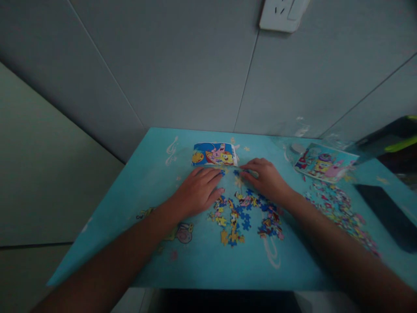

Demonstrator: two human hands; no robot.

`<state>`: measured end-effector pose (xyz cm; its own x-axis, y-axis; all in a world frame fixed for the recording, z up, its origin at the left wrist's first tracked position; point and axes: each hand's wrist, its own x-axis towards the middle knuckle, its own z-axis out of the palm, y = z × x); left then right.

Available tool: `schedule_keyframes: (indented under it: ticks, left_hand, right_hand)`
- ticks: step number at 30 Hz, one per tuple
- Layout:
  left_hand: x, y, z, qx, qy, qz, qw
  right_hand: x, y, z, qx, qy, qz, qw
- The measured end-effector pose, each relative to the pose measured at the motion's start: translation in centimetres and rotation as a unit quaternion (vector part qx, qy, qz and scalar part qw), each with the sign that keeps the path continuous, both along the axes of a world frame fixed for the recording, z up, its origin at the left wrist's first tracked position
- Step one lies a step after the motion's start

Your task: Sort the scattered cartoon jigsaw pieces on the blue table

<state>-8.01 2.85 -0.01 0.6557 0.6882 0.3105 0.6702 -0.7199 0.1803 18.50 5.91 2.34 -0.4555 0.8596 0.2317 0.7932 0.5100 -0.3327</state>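
Left hand, right hand half-curled near picture card, hold unclear; apparently arranging puzzle pieces; next calls for pattern-matching.

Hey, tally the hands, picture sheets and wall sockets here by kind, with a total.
Hands: 2 (left hand, right hand)
Picture sheets: 2 (middle sheet, right sheet)
Wall socket: 1
Total: 5, leaving out the puzzle pieces, too jumbled to count

The single view is taken from the person's head, near the tabletop, and is directed forward and down; the tabletop is framed toward six o'clock, the wall toward twelve.
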Motion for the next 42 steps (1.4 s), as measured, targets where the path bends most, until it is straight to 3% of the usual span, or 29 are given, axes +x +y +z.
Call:
schedule_keyframes:
  ticks: [8, 17, 25, 32, 42]
  left_hand:
    - [-0.3, 0.2, 0.0, -0.008, -0.009, 0.002, 1.0]
    - [-0.1, 0.2, -0.3, -0.026, -0.004, 0.014, 1.0]
    - [-0.1, 0.5, -0.3, -0.008, 0.018, 0.016, 1.0]
    - [-0.3, 0.5, -0.1, -0.001, 0.044, 0.023, 0.999]
    - [-0.4, 0.3, 0.1, -0.007, 0.029, 0.028, 0.999]
  right_hand:
    - [3.5, -3.7, 0.1, 0.009, 0.089, 0.011, 0.996]
    - [3.5, -4.9, 1.8, -0.034, 0.082, 0.026, 0.996]
    - [6.1, -5.0, 3.3, -0.175, 0.125, 0.059, 0.975]
    - [7.7, -4.5, 3.0, -0.14, 0.112, 0.024, 0.983]
    - [6.4, -4.6, 2.0, -0.12, 0.08, 0.053, 0.988]
